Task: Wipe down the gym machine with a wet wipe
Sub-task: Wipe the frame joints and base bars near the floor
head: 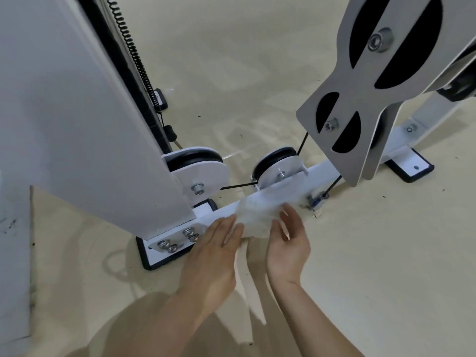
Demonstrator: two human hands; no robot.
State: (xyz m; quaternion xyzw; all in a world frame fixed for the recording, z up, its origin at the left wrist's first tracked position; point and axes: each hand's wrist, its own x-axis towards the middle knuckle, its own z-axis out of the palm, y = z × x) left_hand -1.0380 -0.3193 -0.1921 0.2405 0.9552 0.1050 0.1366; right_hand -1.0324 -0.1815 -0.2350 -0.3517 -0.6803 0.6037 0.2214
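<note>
A white wet wipe (257,215) is spread over the white base bar (319,171) of the gym machine, low in the middle of the head view. My left hand (216,248) holds the wipe's left edge, fingers stretched forward along it. My right hand (288,240) grips the right edge, with the thumb and curled fingers pinching the sheet. Both hands hover just in front of the bar, between the white upright column (90,112) and a small floor pulley (278,166).
A grey pulley plate (373,94) with black cutouts hangs at the upper right. A second pulley (198,171) sits at the column's foot, joined by a black cable (237,186). Black-rimmed foot plates (409,166) and bolts (177,240) rest on the beige floor.
</note>
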